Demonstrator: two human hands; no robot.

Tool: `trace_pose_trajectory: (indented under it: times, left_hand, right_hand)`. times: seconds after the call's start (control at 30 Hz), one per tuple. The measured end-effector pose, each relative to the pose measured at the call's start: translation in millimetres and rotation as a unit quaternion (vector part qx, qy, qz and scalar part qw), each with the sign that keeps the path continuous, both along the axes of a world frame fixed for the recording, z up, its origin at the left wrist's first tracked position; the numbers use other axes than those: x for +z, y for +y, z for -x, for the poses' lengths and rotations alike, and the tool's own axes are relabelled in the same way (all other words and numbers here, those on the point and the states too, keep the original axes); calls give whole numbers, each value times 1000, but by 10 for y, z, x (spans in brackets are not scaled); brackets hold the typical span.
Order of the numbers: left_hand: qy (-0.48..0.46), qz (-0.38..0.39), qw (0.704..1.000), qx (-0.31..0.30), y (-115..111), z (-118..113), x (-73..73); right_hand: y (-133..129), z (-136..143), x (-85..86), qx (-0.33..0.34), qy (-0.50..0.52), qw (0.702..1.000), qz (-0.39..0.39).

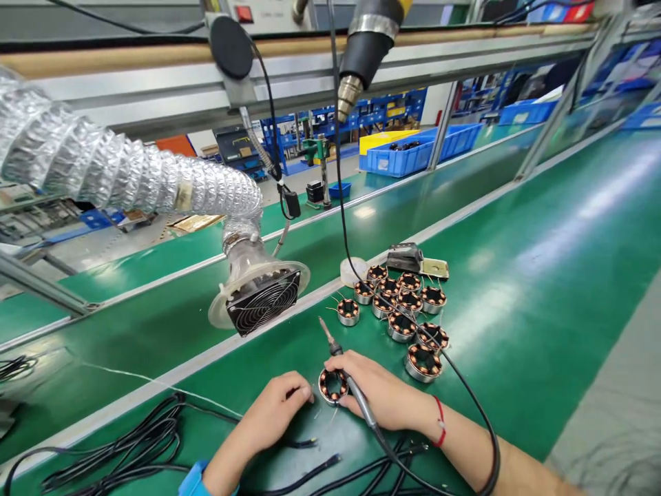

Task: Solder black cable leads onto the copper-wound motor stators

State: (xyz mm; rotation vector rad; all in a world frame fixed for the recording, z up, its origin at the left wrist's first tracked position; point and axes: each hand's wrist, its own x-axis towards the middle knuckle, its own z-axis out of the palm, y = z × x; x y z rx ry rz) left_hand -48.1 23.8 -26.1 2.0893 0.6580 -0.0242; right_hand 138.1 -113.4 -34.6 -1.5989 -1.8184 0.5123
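Note:
My right hand (374,389) holds a soldering iron (360,401), its tip pointing up and away over the green bench (496,289). Fingers of the same hand also touch a copper-wound ring stator (333,386) lying on the bench. Just left of that stator rests my left hand (279,408), thumb and fingertips together; whatever may be between them is too small to see. Several more stators (401,325) stand grouped beyond my right hand, and a single one (348,312) sits a little apart, thin wires sticking up from it.
Black cables (139,441) lie coiled at the left, and more cable ends (335,460) lie near my hands. A fume fan (263,301) hangs from a foil duct (196,180). Behind the stators are a tape roll (353,271) and a small tin (435,268). A power driver (368,48) hangs overhead.

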Motion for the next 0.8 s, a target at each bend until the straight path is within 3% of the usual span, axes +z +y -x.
trace_pose_trajectory:
  times: [0.27,0.4,0.63,0.8]
  left_hand:
    - [-11,247,963,103,-19,-60,-12]
    - [-49,318,939,125,-77,-117,-54]
    - [-88,272,945,161,-68,-151,-55]
    - [-33,214,975,43,10,-16,30]
  right_hand:
    - [-8,34,-52,-1,5,1000,-9]
    - [-2,82,-41,12,-12,1000,1]
    - [17,93,-60,-26,-37,999,0]
    - [29,25,-67,-55,-37,998,0]
